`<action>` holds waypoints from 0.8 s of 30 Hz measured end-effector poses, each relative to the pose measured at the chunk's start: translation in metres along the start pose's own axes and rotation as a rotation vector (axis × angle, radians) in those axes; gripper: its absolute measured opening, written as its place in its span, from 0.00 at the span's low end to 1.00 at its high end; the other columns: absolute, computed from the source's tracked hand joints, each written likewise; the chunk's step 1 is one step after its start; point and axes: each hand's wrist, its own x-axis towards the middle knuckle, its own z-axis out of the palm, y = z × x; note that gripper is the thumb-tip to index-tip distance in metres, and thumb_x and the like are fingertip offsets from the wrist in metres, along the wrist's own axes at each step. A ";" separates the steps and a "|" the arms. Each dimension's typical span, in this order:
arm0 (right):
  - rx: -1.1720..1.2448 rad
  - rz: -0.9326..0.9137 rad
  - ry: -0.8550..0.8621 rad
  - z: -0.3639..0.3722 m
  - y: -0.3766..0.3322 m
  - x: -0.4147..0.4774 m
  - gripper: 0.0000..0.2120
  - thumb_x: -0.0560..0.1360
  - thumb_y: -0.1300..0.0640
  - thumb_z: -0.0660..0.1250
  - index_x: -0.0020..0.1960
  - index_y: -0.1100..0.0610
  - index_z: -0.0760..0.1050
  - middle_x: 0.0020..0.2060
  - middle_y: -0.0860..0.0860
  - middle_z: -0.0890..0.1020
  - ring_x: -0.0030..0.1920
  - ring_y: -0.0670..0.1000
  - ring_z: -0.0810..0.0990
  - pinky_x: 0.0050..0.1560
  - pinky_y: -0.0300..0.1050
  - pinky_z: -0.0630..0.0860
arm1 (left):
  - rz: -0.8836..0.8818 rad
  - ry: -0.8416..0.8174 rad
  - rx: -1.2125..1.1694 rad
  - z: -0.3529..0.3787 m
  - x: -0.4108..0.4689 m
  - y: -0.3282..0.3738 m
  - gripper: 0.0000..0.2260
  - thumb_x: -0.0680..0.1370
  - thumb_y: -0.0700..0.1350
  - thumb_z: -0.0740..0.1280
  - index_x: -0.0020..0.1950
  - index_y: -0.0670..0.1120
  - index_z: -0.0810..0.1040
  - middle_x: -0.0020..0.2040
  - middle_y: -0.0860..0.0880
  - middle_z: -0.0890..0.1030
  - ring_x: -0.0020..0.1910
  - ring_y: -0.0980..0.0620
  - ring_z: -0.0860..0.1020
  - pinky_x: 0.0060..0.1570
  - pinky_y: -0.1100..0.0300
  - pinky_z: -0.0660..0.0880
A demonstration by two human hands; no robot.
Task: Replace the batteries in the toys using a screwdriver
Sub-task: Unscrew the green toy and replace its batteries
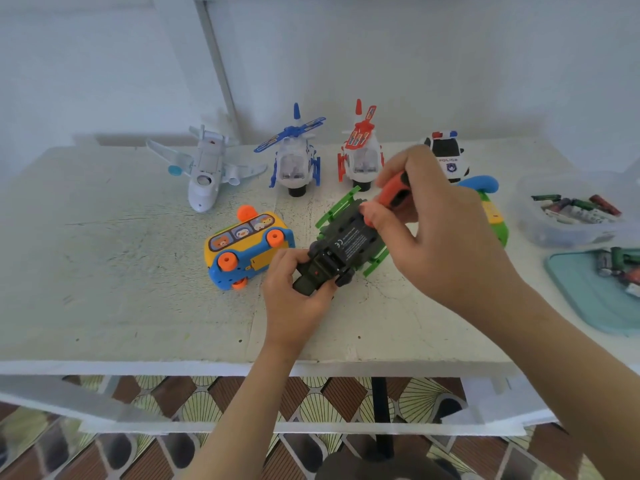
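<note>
One big white table (104, 271) carried everything here. Along the back you had a white airplane (204, 171), a blue helicopter (294, 161), a red helicopter (362, 157) and a police car (446, 154), all upright and well apart from your hands. Off to the right sat a teal tray (588, 306) and a clear tub (540, 233), both with loose batteries in them. The yellow bus (246, 244) lay tipped on its side, just beside your left hand.

The one that mattered was the green toy (346, 244), probably another helicopter. It lay belly up in the middle of the table with its bright green skids sticking out. Its long axis ran diagonally, near-left to far-right.

Your left hand (294, 299) was wrapped around the near end, pinning it down. Your right hand (443, 230) was curled around the orange screwdriver (394, 190) over the far end. So the right hand was the nearer one to whatever screw was up there. The tip was hidden behind your fingers, so I couldn't tell if it was seated.

My guess is you were loosening the battery cover on that flat black underside. The labelled panel looked shut, so no swap had happened on this toy yet.
</note>
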 end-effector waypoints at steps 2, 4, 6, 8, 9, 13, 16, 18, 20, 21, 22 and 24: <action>0.063 0.045 0.018 0.001 0.000 0.002 0.13 0.76 0.58 0.67 0.56 0.55 0.65 0.36 0.45 0.77 0.38 0.46 0.79 0.37 0.37 0.76 | -0.001 0.001 -0.001 0.001 0.000 0.000 0.19 0.62 0.36 0.77 0.44 0.49 0.70 0.43 0.58 0.72 0.43 0.64 0.71 0.41 0.73 0.66; 0.114 0.069 0.037 0.002 -0.001 0.001 0.15 0.76 0.59 0.68 0.56 0.53 0.63 0.35 0.46 0.76 0.34 0.42 0.78 0.30 0.30 0.71 | -0.009 0.002 -0.008 0.001 0.001 0.000 0.19 0.62 0.36 0.76 0.44 0.49 0.70 0.43 0.57 0.72 0.43 0.63 0.71 0.41 0.72 0.66; 0.100 0.050 0.034 0.004 -0.001 -0.001 0.14 0.77 0.57 0.66 0.55 0.51 0.61 0.36 0.48 0.77 0.29 0.40 0.76 0.27 0.28 0.67 | -0.016 0.002 -0.016 0.001 0.001 0.000 0.19 0.62 0.36 0.76 0.44 0.49 0.71 0.42 0.56 0.73 0.43 0.62 0.71 0.41 0.71 0.66; 0.068 0.031 0.026 0.006 0.000 0.000 0.13 0.77 0.54 0.63 0.55 0.49 0.60 0.36 0.47 0.78 0.28 0.39 0.75 0.25 0.31 0.67 | -0.018 0.003 -0.019 0.001 0.002 0.000 0.19 0.62 0.36 0.76 0.44 0.49 0.71 0.42 0.55 0.73 0.42 0.62 0.71 0.40 0.71 0.66; 0.050 0.031 0.015 0.007 0.000 0.001 0.12 0.76 0.52 0.62 0.54 0.47 0.59 0.36 0.46 0.77 0.28 0.39 0.74 0.25 0.34 0.69 | -0.019 0.004 -0.020 0.001 0.002 0.000 0.19 0.62 0.36 0.77 0.44 0.49 0.71 0.42 0.55 0.72 0.42 0.62 0.71 0.40 0.71 0.66; 0.023 0.009 0.002 0.008 0.001 0.001 0.11 0.76 0.50 0.61 0.53 0.45 0.59 0.36 0.47 0.77 0.29 0.41 0.74 0.26 0.37 0.71 | -0.022 0.003 -0.021 0.000 0.001 0.000 0.19 0.62 0.36 0.77 0.44 0.49 0.71 0.41 0.52 0.73 0.42 0.62 0.71 0.40 0.71 0.65; 0.049 -0.025 0.015 0.006 0.002 0.001 0.11 0.77 0.53 0.62 0.53 0.48 0.59 0.36 0.51 0.79 0.29 0.43 0.74 0.27 0.37 0.70 | -0.027 0.001 -0.017 0.000 0.001 -0.001 0.19 0.62 0.37 0.77 0.44 0.49 0.71 0.41 0.50 0.73 0.42 0.62 0.71 0.40 0.70 0.65; 0.061 -0.030 0.015 0.007 0.003 0.001 0.11 0.77 0.55 0.62 0.53 0.50 0.60 0.36 0.51 0.78 0.29 0.43 0.74 0.29 0.37 0.71 | -0.028 0.002 -0.016 0.001 0.001 -0.001 0.19 0.62 0.37 0.77 0.44 0.49 0.71 0.41 0.50 0.74 0.42 0.62 0.71 0.40 0.70 0.66; 0.069 -0.032 0.019 0.007 0.004 0.001 0.12 0.77 0.57 0.63 0.53 0.51 0.60 0.35 0.49 0.77 0.28 0.40 0.74 0.29 0.35 0.72 | -0.030 0.004 -0.019 0.001 0.001 -0.001 0.19 0.62 0.37 0.76 0.44 0.49 0.71 0.42 0.51 0.73 0.42 0.62 0.71 0.40 0.70 0.66; 0.075 -0.035 0.022 0.007 0.005 0.001 0.12 0.77 0.58 0.64 0.53 0.52 0.60 0.36 0.49 0.76 0.28 0.39 0.74 0.29 0.33 0.72 | -0.031 0.004 -0.023 0.001 0.001 -0.001 0.19 0.62 0.37 0.76 0.44 0.50 0.71 0.42 0.52 0.73 0.43 0.62 0.71 0.40 0.70 0.66; 0.082 -0.035 0.026 0.008 0.005 0.001 0.12 0.77 0.59 0.64 0.53 0.52 0.61 0.36 0.48 0.77 0.28 0.38 0.74 0.29 0.33 0.72 | -0.031 0.004 -0.026 0.001 0.001 -0.001 0.19 0.62 0.37 0.76 0.44 0.50 0.70 0.42 0.53 0.73 0.43 0.63 0.71 0.40 0.71 0.66; 0.091 -0.032 0.036 0.008 0.007 0.001 0.12 0.77 0.59 0.64 0.53 0.52 0.61 0.36 0.48 0.78 0.28 0.37 0.75 0.29 0.31 0.71 | -0.025 0.004 -0.026 0.000 0.001 0.000 0.20 0.62 0.36 0.76 0.44 0.50 0.70 0.42 0.54 0.72 0.43 0.63 0.71 0.40 0.71 0.66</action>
